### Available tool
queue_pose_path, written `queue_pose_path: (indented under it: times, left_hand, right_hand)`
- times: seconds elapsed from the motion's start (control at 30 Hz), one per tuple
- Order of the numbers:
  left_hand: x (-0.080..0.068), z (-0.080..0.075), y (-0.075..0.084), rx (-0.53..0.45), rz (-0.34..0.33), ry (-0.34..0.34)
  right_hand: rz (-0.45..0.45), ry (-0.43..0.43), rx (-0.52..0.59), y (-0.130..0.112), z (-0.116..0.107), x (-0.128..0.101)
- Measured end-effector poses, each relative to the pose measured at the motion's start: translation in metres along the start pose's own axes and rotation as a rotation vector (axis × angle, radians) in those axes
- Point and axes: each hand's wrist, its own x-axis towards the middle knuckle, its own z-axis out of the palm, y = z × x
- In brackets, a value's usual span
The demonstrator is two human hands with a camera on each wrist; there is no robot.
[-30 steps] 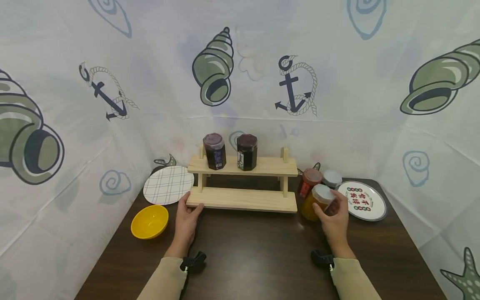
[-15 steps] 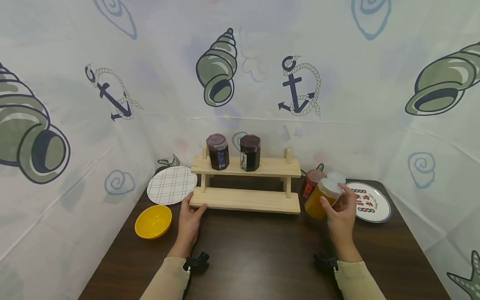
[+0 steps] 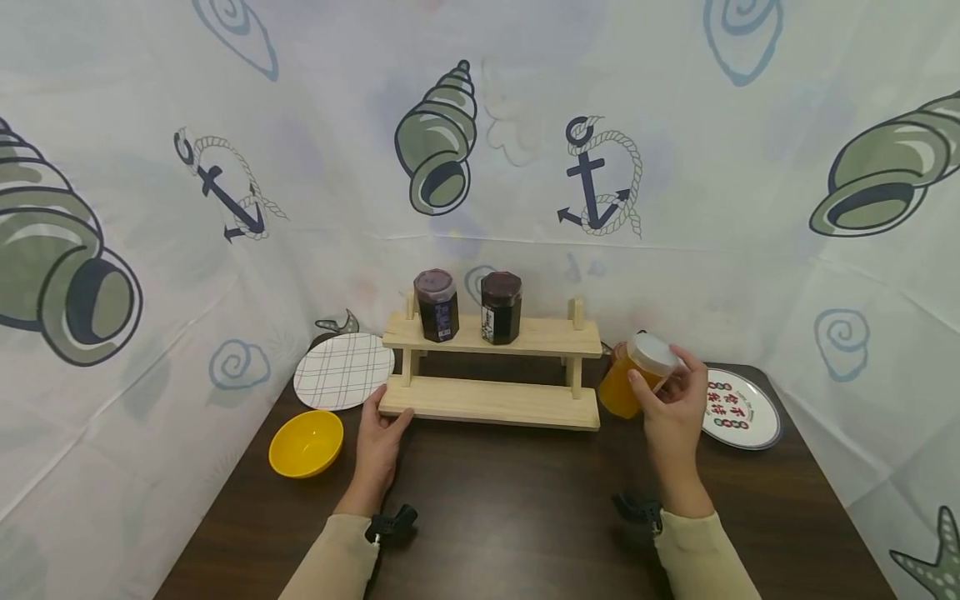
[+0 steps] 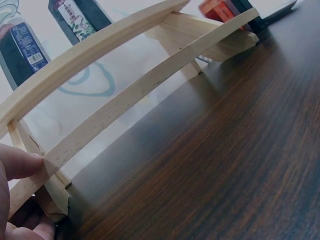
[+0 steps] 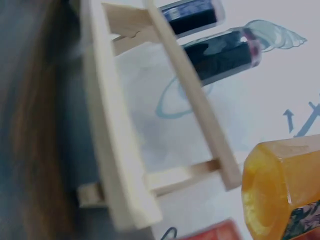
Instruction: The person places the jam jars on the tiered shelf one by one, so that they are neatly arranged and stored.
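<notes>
Looking down from the head view first: the right hand [image 3: 670, 410] has its fingers wrapped around the orange jar [image 3: 632, 377] by its white lid end, and the jar is now off the tabletop [image 3: 510, 500], tilted and held just right of the wooden rack [image 3: 491, 367]. A second ago it was standing on the tabletop next to the red-lidded jar, so it's been picked up and swung up toward the rack's top tier level. I'd guess it's headed for a shelf, since two dark jars [image 3: 437, 304] already sit on the upper tier. The left hand [image 3: 377, 437] hasn't budged, fingers fairly straight and resting against the rack's lower left corner, steadying it. A yellow bowl [image 3: 302, 443] and a checked plate [image 3: 342, 370] sit to the left, a printed plate [image 3: 738, 410] to the right.

Left wrist view: the thumb [image 4: 17, 162] presses on the front edge of the rack's lower board [image 4: 150, 85], the other fingers tucked under the corner. Dark wood-grain tabletop runs off to the right.

Right wrist view: pretty blurry, but the orange jar [image 5: 280, 185] fills the lower right, with the rack [image 5: 150, 125] and dark jars behind it. Can't see the fingers here.

Room-wise, it's a dark brown tabletop boxed in by white sheeting printed with shells and anchors.
</notes>
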Motion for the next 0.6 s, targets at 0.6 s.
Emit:
queue_pose_path:
  times: [0.6]
  left_hand:
    - [0.001,-0.001,-0.001,-0.001,-0.002,-0.005]
  right_hand:
    - [-0.055,-0.098,0.078,-0.006,0.061,0.021]
